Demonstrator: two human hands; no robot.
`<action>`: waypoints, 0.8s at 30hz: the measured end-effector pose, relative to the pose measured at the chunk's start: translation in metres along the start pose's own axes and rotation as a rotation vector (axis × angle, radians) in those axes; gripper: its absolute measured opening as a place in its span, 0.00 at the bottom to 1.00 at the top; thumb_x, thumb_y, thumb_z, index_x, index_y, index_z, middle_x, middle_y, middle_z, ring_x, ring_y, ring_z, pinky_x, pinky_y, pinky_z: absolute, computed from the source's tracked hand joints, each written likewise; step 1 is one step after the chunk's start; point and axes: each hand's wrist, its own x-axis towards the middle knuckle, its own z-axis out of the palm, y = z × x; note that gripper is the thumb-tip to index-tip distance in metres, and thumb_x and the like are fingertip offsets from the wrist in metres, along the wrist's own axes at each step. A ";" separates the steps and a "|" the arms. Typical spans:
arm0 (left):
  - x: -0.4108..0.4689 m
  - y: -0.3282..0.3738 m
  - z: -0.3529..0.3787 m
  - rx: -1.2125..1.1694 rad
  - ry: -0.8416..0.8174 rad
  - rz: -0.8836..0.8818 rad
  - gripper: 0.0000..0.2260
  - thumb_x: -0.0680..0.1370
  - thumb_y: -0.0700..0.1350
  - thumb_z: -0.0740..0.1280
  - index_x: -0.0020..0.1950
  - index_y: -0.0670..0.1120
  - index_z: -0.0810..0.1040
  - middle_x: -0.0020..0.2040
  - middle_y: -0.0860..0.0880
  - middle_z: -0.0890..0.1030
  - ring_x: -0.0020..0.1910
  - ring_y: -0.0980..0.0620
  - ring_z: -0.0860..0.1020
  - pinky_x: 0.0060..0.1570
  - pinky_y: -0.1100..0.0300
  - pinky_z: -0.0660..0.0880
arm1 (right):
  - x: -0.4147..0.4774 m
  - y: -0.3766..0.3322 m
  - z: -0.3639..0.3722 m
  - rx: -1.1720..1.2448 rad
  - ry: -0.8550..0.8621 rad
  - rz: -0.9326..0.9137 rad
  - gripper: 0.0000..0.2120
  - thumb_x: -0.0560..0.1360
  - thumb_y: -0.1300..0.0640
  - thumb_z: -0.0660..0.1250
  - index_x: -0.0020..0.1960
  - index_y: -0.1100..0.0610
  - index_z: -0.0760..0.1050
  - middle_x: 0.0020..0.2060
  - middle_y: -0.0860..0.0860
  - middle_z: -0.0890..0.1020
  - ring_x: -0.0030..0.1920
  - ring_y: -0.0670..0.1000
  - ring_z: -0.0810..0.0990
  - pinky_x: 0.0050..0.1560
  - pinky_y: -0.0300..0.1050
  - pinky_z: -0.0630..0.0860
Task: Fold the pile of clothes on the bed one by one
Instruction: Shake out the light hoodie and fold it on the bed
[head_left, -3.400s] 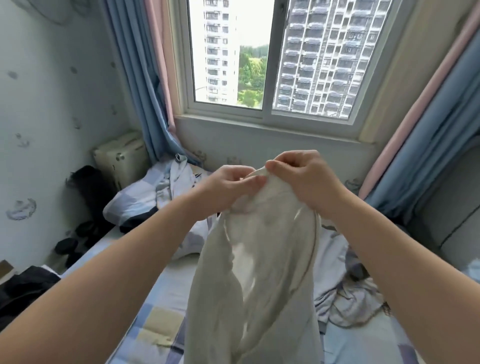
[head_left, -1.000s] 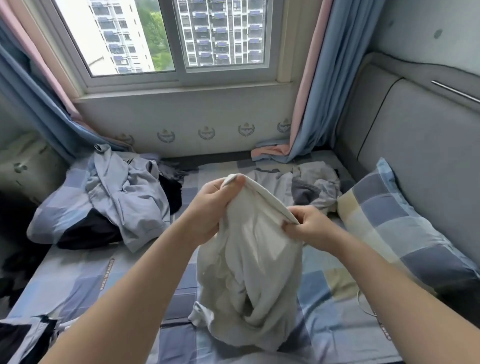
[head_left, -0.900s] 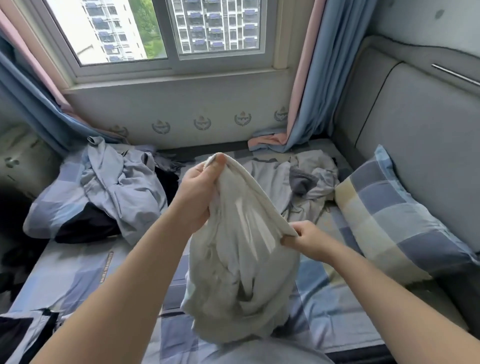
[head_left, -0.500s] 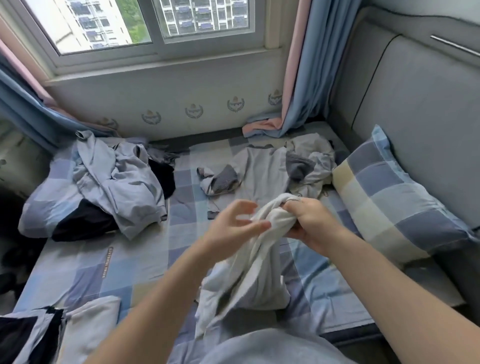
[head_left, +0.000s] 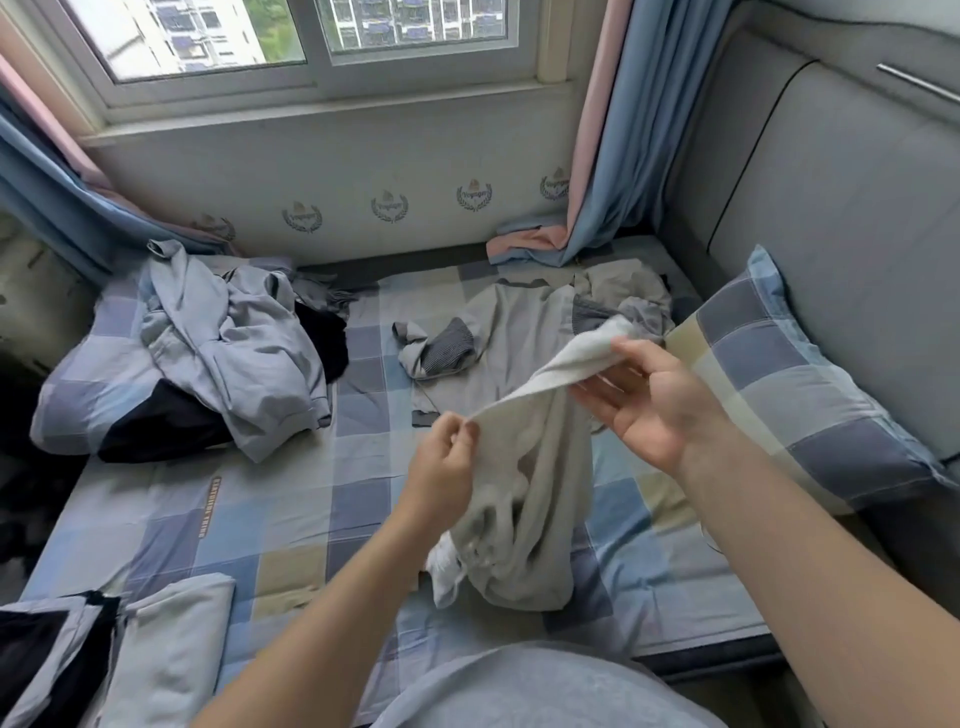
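1. Grip has changed: half a second ago the right hand (head_left: 654, 400) clutched the off-white garment (head_left: 530, 493) in a bunch, and now its fingers are straight, with the garment's edge lying across the fingertips
2. Left hand (head_left: 447, 467) pinches that same edge lower down, so it runs taut between both hands
3. Garment's lower end sits heaped on the bed (head_left: 208, 519); an edge looks to be found, but the folding has yet to start
4. Checked sheet carries a crumpled grey-blue pile (head_left: 234, 353) far left, a grey top (head_left: 519, 332) by the checked pillow (head_left: 805, 395), and folded pieces (head_left: 171, 639) near left
5. Window (head_left: 311, 31) ahead, blue-and-pink curtain (head_left: 613, 156), grey padded headboard (head_left: 857, 182) on the right
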 end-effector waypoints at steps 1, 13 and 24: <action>0.004 0.006 -0.006 -0.031 0.015 -0.006 0.13 0.85 0.45 0.60 0.41 0.44 0.70 0.32 0.50 0.69 0.30 0.54 0.67 0.32 0.57 0.65 | 0.002 0.001 -0.006 -0.008 -0.027 -0.009 0.05 0.81 0.60 0.62 0.55 0.58 0.76 0.51 0.57 0.84 0.54 0.58 0.84 0.53 0.55 0.82; 0.009 0.092 -0.016 -0.492 -0.155 0.058 0.12 0.85 0.44 0.60 0.43 0.45 0.75 0.37 0.48 0.72 0.37 0.51 0.71 0.39 0.56 0.70 | -0.008 0.114 -0.033 -0.967 -0.298 -0.167 0.18 0.75 0.48 0.71 0.63 0.36 0.74 0.52 0.37 0.83 0.58 0.42 0.80 0.59 0.46 0.76; 0.016 0.028 -0.009 -0.313 -0.396 -0.104 0.23 0.74 0.57 0.74 0.64 0.48 0.76 0.54 0.48 0.83 0.47 0.54 0.84 0.43 0.59 0.80 | -0.017 0.032 -0.025 -0.707 -0.281 -0.235 0.23 0.73 0.47 0.70 0.45 0.70 0.77 0.38 0.59 0.80 0.40 0.54 0.77 0.39 0.47 0.74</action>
